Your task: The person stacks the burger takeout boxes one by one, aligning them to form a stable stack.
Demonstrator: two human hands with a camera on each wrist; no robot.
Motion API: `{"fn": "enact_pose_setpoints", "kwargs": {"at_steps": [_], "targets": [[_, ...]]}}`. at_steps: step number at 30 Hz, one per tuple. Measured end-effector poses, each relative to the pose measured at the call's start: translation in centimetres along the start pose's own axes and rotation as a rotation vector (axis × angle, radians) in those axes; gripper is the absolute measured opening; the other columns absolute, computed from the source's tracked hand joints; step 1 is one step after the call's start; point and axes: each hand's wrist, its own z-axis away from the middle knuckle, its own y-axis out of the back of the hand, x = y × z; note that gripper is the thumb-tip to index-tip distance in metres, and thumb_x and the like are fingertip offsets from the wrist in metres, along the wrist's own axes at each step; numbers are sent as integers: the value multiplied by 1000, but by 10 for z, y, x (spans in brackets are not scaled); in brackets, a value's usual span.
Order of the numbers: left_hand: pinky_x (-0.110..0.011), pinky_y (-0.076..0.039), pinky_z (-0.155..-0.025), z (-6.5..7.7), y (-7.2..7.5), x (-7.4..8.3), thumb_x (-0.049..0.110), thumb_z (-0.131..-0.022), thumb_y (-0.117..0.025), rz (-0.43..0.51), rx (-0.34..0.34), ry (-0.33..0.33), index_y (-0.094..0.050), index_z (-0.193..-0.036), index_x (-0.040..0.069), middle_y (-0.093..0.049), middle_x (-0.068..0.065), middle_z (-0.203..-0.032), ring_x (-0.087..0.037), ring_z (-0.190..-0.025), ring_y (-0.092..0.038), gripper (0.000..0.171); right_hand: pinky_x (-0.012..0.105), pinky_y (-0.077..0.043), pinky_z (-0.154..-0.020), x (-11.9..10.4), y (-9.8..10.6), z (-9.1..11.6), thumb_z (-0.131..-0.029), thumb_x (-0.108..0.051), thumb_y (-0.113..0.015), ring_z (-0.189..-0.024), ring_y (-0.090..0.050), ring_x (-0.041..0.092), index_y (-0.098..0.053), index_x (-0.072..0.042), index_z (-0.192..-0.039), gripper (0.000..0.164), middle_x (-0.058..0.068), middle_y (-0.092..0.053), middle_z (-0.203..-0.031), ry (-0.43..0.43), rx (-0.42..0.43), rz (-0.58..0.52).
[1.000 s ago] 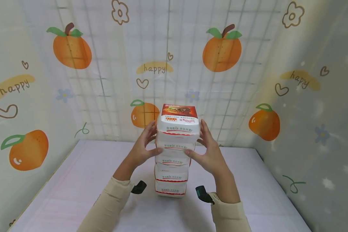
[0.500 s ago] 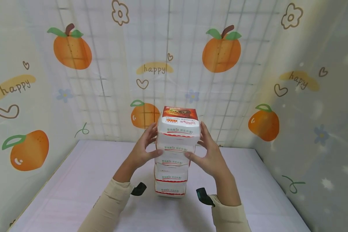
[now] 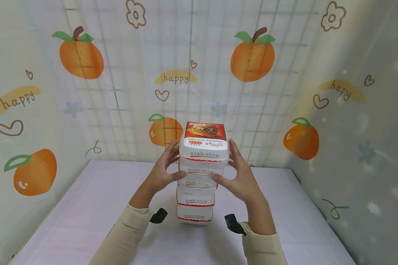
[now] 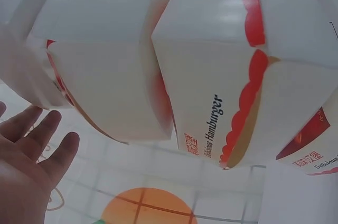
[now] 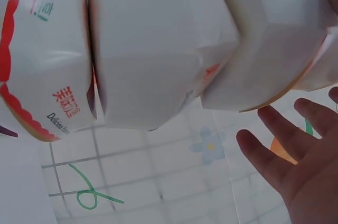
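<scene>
A tall stack of white paper burger boxes (image 3: 195,200) stands upright on the table, slightly uneven from box to box. The top box (image 3: 205,130) shows a red lid with a burger picture. My left hand (image 3: 162,173) is at the stack's left side, its thumb at the front of a middle box and its fingers stretched up along the side. Mirroring it on the right, my right hand (image 3: 240,178) has its thumb at the front too. Both wrist views show spread, fairly straight fingers beside the boxes, with the left fingers (image 4: 59,158) and right fingers (image 5: 264,155) near their edges.
A white cloth covers the table (image 3: 103,198). Behind and at both sides hangs a pale curtain (image 3: 126,121) printed with oranges, hearts and flowers, with a wire grid showing through. Dark wrist cameras (image 3: 158,216) stick out from both beige sleeves (image 3: 263,244).
The top box has tipped a little toward me, so more of its lid shows and its front lettering sits lower. Both hands have stayed nearly in place.
</scene>
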Motion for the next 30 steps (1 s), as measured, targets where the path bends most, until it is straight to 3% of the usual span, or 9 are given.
{"fn": "enact_pose_setpoints", "kwargs": {"at_steps": [8,13,16,23,30], "targets": [[-59,-26,-109,-3,-1,28,29,-86,-74,13,-17,-22,-16,-154,4,-33,-16,-153,-32,-137,-34,92,57,-41,-99,2,0,-5,-79,-21,-82,-137,-37,31,-8,-37,-156,109,-1,-31,-156,5,-4,-13],[-58,-28,-109,-7,-1,36,32,-87,-73,5,-11,-5,-18,-154,5,-35,-14,-152,-29,-136,-36,90,58,-41,-98,5,1,-13,-79,-21,-81,-136,-39,31,-8,-39,-156,108,-4,-25,-158,-11,-5,-29],[-57,-29,-109,-8,0,31,30,-88,-72,1,-10,12,-17,-154,7,-35,-13,-152,-29,-135,-36,89,59,-41,-98,6,1,-16,-79,-21,-81,-135,-40,31,-7,-40,-155,108,-5,-23,-159,-31,-14,-38],[-54,-28,-110,-11,2,-4,31,-87,-74,-5,1,45,-14,-156,14,-32,-9,-154,-27,-137,-34,93,60,-42,-96,11,-1,-18,-80,-23,-81,-132,-43,32,-7,-40,-155,107,-2,-27,-157,-55,-23,-42],[-51,-30,-109,-10,1,-9,41,-84,-74,-1,12,19,-19,-155,27,-36,1,-152,-21,-135,-36,91,63,-40,-97,10,-1,-16,-79,-27,-81,-134,-40,33,-6,-41,-155,108,-6,-21,-160,-88,-26,-29]]}}
